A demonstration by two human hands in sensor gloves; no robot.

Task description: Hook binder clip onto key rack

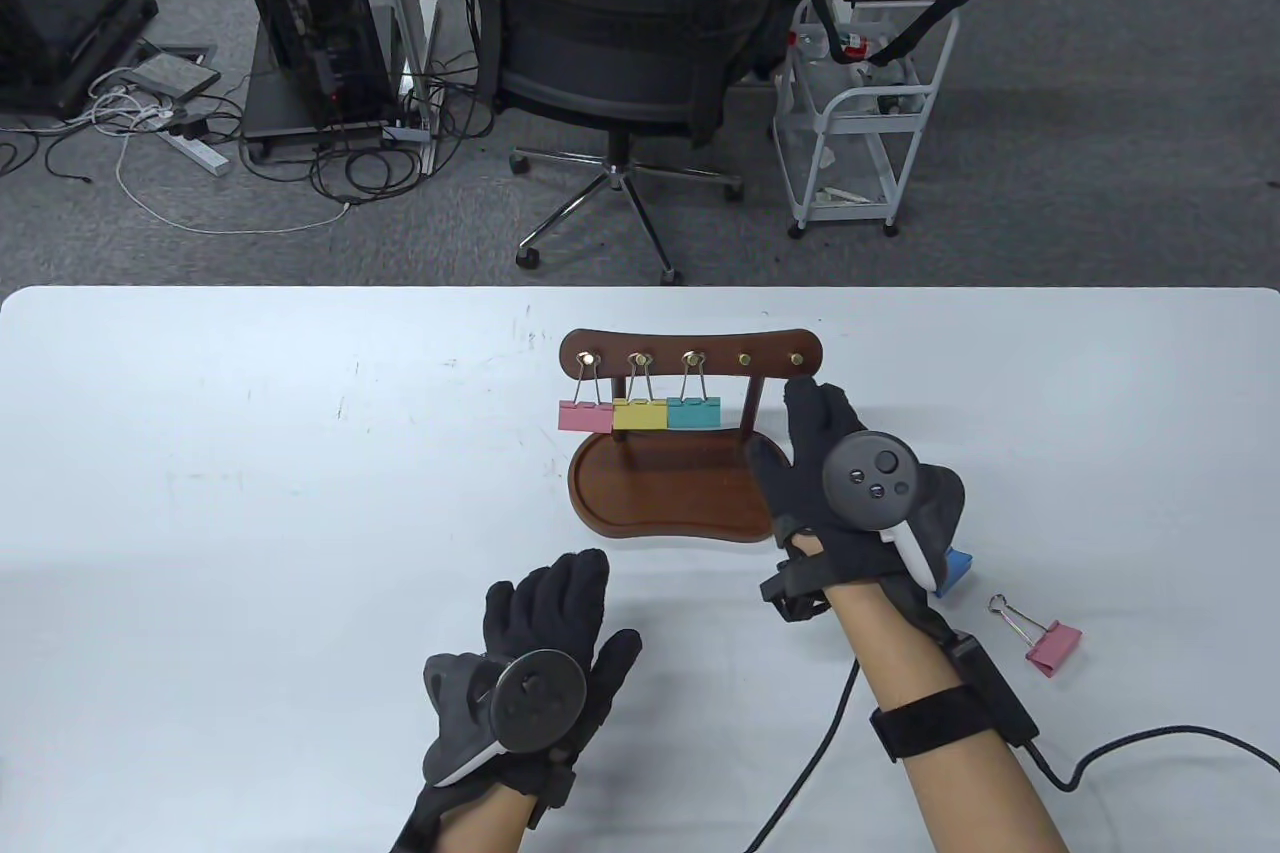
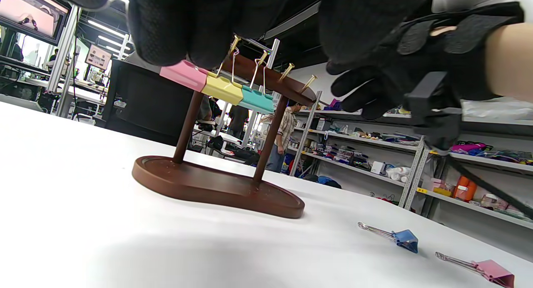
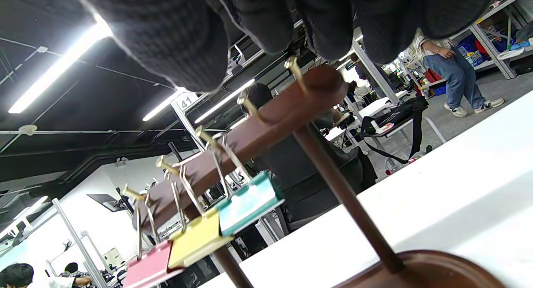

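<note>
The wooden key rack [image 1: 690, 350] stands mid-table on its oval base. A pink clip [image 1: 585, 415], a yellow clip [image 1: 639, 414] and a teal clip [image 1: 694, 412] hang from its three left hooks. The two right hooks [image 1: 797, 359] are bare. My right hand [image 1: 785, 423] hovers at the rack's right end, fingers extended, holding nothing. In the right wrist view its fingertips [image 3: 266, 21] hang just above the bar [image 3: 266, 133]. A blue clip [image 1: 958, 570] lies partly hidden under my right wrist, and a loose pink clip [image 1: 1050, 645] lies to its right. My left hand [image 1: 590, 608] rests flat and empty in front of the rack.
The left wrist view shows the blue clip [image 2: 406, 240] and the loose pink clip [image 2: 495, 273] lying on the white table to the right of the rack base [image 2: 216, 188]. A black cable [image 1: 1130, 753] runs from my right forearm across the table's near right.
</note>
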